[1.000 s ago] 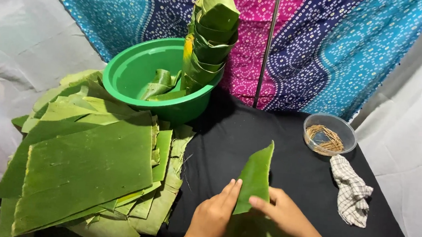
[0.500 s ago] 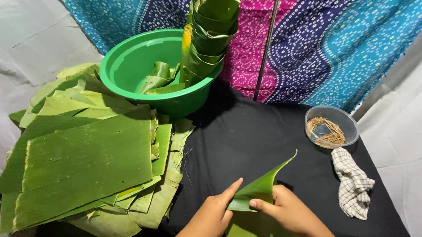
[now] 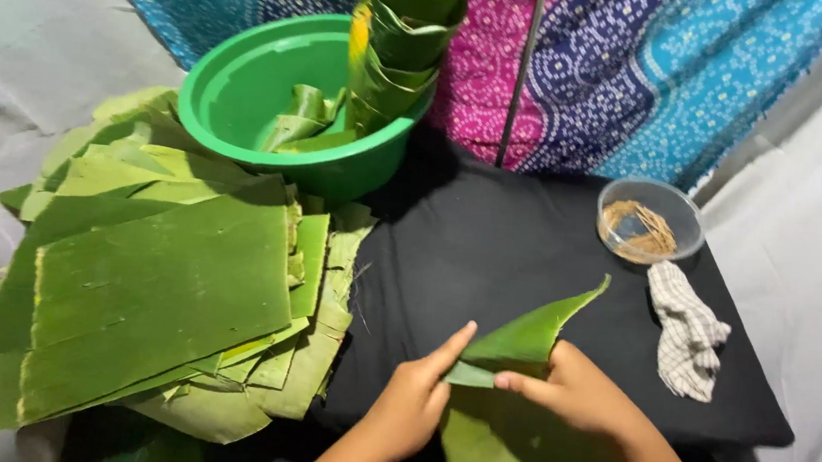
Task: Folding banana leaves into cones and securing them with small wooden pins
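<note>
A green banana leaf piece (image 3: 516, 386) lies on the black cloth-covered table (image 3: 488, 247) near its front edge. Its far end is folded up and over, so a pointed tip sticks out to the upper right. My left hand (image 3: 412, 402) presses the fold from the left with its fingers stretched out. My right hand (image 3: 579, 391) pinches the folded leaf from the right. Both hands are on the same leaf.
A big pile of flat banana leaf sheets (image 3: 153, 279) covers the left side. Behind it stands a green plastic basin (image 3: 246, 91) with a tall stack of folded leaf cups (image 3: 396, 44). At right are a clear bowl of rubber bands (image 3: 648, 220) and a checked cloth (image 3: 687, 326).
The leaf stood nearly upright between my hands a second ago. Its top has since been bent down and to the right into a fold, and my hands have closed in on it.
</note>
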